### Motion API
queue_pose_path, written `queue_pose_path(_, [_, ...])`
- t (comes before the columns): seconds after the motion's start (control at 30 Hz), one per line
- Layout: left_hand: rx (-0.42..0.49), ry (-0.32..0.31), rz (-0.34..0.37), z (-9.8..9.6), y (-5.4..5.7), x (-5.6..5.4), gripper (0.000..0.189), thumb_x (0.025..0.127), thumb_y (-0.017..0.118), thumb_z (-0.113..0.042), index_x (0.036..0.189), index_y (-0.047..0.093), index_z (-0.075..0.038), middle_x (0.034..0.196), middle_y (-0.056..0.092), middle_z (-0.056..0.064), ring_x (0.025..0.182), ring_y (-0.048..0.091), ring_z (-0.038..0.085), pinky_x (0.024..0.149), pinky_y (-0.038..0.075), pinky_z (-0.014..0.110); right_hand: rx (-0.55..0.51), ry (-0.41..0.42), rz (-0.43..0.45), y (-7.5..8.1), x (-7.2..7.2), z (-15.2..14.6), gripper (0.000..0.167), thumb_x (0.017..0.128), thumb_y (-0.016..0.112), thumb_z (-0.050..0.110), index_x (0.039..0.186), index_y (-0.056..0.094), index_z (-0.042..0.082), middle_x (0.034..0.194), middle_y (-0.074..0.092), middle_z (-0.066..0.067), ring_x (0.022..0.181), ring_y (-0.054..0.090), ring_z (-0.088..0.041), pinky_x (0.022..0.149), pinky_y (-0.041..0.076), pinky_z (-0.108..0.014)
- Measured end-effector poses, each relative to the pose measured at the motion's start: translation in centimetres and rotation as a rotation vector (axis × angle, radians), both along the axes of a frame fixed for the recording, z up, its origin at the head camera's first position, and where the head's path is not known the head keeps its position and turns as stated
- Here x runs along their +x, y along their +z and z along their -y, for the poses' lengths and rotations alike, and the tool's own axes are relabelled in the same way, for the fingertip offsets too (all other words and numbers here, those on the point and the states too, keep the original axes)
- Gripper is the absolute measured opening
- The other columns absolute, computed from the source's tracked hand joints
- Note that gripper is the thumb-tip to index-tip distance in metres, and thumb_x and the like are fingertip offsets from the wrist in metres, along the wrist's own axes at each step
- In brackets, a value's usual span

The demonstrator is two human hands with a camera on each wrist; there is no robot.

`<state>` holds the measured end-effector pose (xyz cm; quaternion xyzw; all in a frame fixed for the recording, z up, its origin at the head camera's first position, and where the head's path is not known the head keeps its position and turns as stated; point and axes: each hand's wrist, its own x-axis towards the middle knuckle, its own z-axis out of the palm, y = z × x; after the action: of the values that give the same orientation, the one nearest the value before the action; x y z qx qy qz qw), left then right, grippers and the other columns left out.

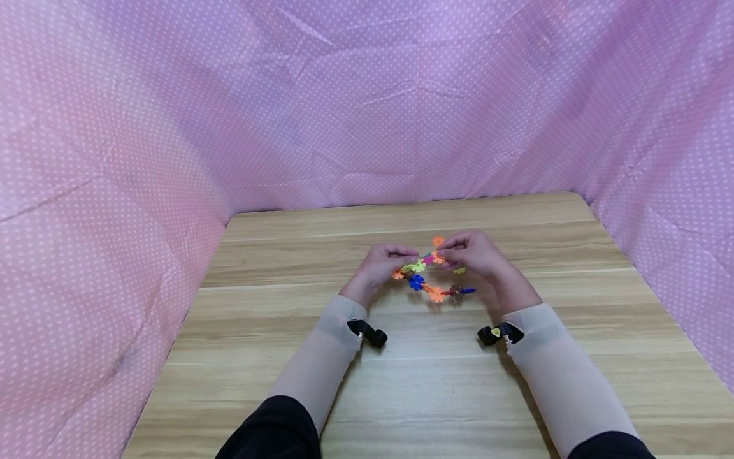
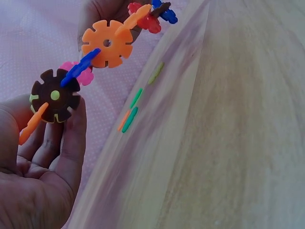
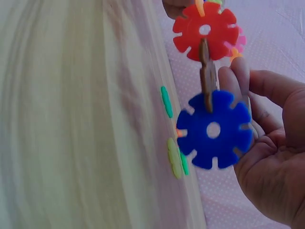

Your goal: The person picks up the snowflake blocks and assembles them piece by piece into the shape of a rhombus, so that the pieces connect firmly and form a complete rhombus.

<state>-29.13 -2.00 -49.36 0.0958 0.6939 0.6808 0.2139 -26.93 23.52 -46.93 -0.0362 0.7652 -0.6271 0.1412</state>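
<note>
A chain of slotted plastic snowflake discs hangs between the two hands above the table. My left hand [image 1: 381, 264] pinches it near a lime disc [image 1: 417, 266]; the left wrist view shows a brown disc [image 2: 40, 98] close to those fingers, with an orange disc [image 2: 114, 55] further along. On the other side, my right hand [image 1: 478, 258] holds an orange disc [image 1: 438, 257] between thumb and fingers, beyond a pink one. A loose-hanging stretch of the chain ends in a red disc [image 3: 188, 31], a brown disc seen edge-on and a blue disc [image 3: 228, 148]. Fingers partly hide the gripped pieces.
Several loose discs lie on the wooden table [image 1: 401, 395] beyond the hands, among them a green disc [image 3: 166, 102] and a lime one [image 3: 174, 157]. Pink dotted cloth [image 1: 355, 115] surrounds the table's back and sides.
</note>
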Motion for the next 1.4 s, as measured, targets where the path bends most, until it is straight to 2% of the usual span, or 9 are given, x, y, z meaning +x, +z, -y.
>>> queue_pose_path(0.2, [0.015,0.059,0.030,-0.2,-0.1,0.0,0.034,0.095,0.079,-0.011,0.124,0.072,0.006,0.121,0.075,0.011,0.106,0.069,0.017,0.086,0.055,0.027,-0.090,-0.055,0.036,-0.2,0.0,0.7,0.021,0.100,0.069,-0.001,0.115,0.067,-0.015,0.099,0.076,-0.016,0.084,0.077,-0.027,0.085,0.061,-0.049])
queue_pose_path(0.4, [0.010,0.085,0.015,-0.3,-0.3,-0.1,0.030,0.096,0.077,-0.010,0.122,0.073,0.005,0.128,0.072,0.017,0.111,0.066,0.017,0.090,0.053,0.027,-0.076,-0.051,0.056,-0.1,0.0,0.9,0.023,0.102,0.069,0.005,0.118,0.066,-0.012,0.106,0.074,-0.019,0.088,0.076,-0.029,0.090,0.059,-0.050])
queue_pose_path(0.5, [0.017,0.088,0.014,-0.3,-0.4,-0.3,0.027,0.097,0.076,-0.008,0.120,0.074,0.005,0.126,0.073,0.016,0.112,0.067,0.018,0.091,0.054,0.027,0.022,-0.018,0.024,0.0,-0.2,0.2,0.031,0.105,0.068,0.016,0.125,0.067,-0.006,0.111,0.073,-0.022,0.095,0.074,-0.035,0.089,0.060,-0.051])
queue_pose_path(0.57, [0.016,0.085,0.015,-0.2,-0.5,-0.3,0.025,0.097,0.076,-0.008,0.118,0.075,0.004,0.123,0.074,0.013,0.112,0.068,0.018,0.092,0.054,0.027,0.172,-0.007,-0.039,0.1,-0.2,-0.5,0.032,0.105,0.068,0.022,0.126,0.069,-0.002,0.110,0.072,-0.020,0.093,0.072,-0.036,0.083,0.062,-0.047])
queue_pose_path(0.73, [0.013,0.066,0.027,0.0,-0.4,-0.3,0.022,0.098,0.075,-0.009,0.116,0.076,0.002,0.119,0.076,0.008,0.112,0.068,0.018,0.094,0.054,0.029,0.511,0.015,-0.128,0.2,0.0,-2.1,0.018,0.101,0.070,0.012,0.114,0.077,0.001,0.101,0.072,-0.012,0.084,0.064,-0.024,0.070,0.056,-0.032])
queue_pose_path(0.83, [0.019,0.054,0.027,0.0,-0.4,-0.4,0.019,0.098,0.074,-0.009,0.115,0.077,0.001,0.120,0.076,0.009,0.112,0.067,0.018,0.095,0.054,0.029,0.537,0.046,-0.089,0.2,0.1,-2.4,0.017,0.097,0.072,0.005,0.112,0.078,0.000,0.096,0.072,-0.010,0.080,0.062,-0.021,0.068,0.053,-0.031])
queue_pose_path(1.0, [0.025,0.039,0.026,0.0,-0.4,-0.4,0.021,0.100,0.072,-0.008,0.118,0.075,0.002,0.124,0.074,0.013,0.115,0.067,0.018,0.097,0.053,0.029,0.559,0.076,-0.070,-0.2,0.2,-2.6,0.028,0.089,0.082,0.005,0.115,0.077,0.000,0.086,0.068,-0.009,0.073,0.057,-0.018,0.063,0.049,-0.031])
queue_pose_path(1.23, [0.030,0.029,0.030,0.0,-0.4,-0.3,0.026,0.101,0.070,-0.008,0.123,0.072,0.005,0.129,0.072,0.016,0.115,0.066,0.019,0.096,0.053,0.029,0.624,0.110,-0.114,-0.6,-0.1,-2.8,0.022,0.085,0.086,0.006,0.104,0.076,0.005,0.085,0.064,-0.006,0.081,0.057,-0.021,0.075,0.049,-0.037])
queue_pose_path(1.4, [0.024,0.025,0.028,0.1,-0.4,-0.3,0.027,0.101,0.070,-0.010,0.124,0.072,0.004,0.131,0.071,0.016,0.114,0.065,0.018,0.093,0.052,0.027,0.605,0.112,-0.145,-0.7,-0.2,-2.8,0.023,0.083,0.086,0.003,0.099,0.070,0.004,0.083,0.060,-0.006,0.080,0.057,-0.023,0.077,0.048,-0.039])
